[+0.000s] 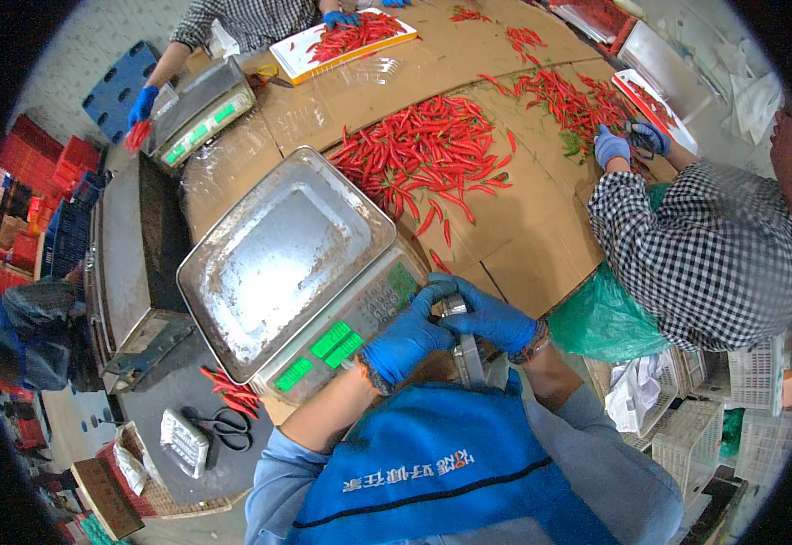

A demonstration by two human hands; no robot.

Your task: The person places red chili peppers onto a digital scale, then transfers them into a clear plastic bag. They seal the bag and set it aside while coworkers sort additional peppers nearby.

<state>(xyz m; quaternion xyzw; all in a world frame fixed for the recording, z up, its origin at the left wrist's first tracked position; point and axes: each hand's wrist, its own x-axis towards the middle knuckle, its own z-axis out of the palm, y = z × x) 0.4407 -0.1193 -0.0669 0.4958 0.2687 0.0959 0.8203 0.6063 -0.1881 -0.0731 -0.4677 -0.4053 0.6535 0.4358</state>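
Observation:
My left hand (409, 332), in a blue glove, and my right hand (501, 319), gloved alike, meet in front of my apron. Between them they grip what looks like a stack of clear plastic trays (466, 361); the fingers partly cover it. Just left of my hands stands a digital weighing scale (375, 310) with lit green displays. Its worn metal pan (287, 266) carries nothing. Beyond the scale lies a large pile of red chillies (430, 150), with a few loose ones trailing towards my hands.
Cardboard (532, 225) covers the table. At right, a co-worker (716, 252) handles chillies beside a white tray (655, 112). Across, another person's gloved hand (142, 109) holds chillies by a second scale (201, 116). Black scissors (229, 429) and a wrapped pack (184, 443) lie at lower left.

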